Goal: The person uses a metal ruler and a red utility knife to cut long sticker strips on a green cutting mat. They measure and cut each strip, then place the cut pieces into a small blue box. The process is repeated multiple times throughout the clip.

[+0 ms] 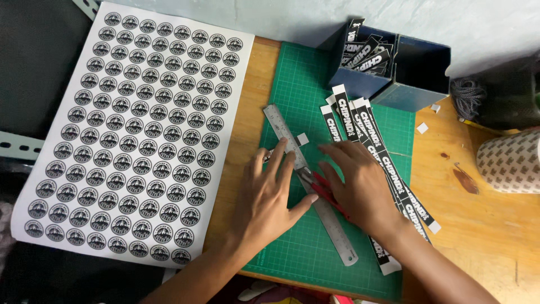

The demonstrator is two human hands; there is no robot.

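The steel ruler (310, 183) is pressed flat by the open left hand (270, 197); a red knife (326, 194), mostly hidden, is gripped by the right hand (360, 183) beside the ruler.

A wooden table (478, 225) bears a green cutting mat (304, 247), a sticker sheet (140, 135) — and a blue box (416, 95).

Metal, paper, wood and rubbery mat
Brushed steel ruler (310, 183), matt green cutting mat (304, 84), glossy paper sticker sheet (135, 132), grained wooden table (484, 225).
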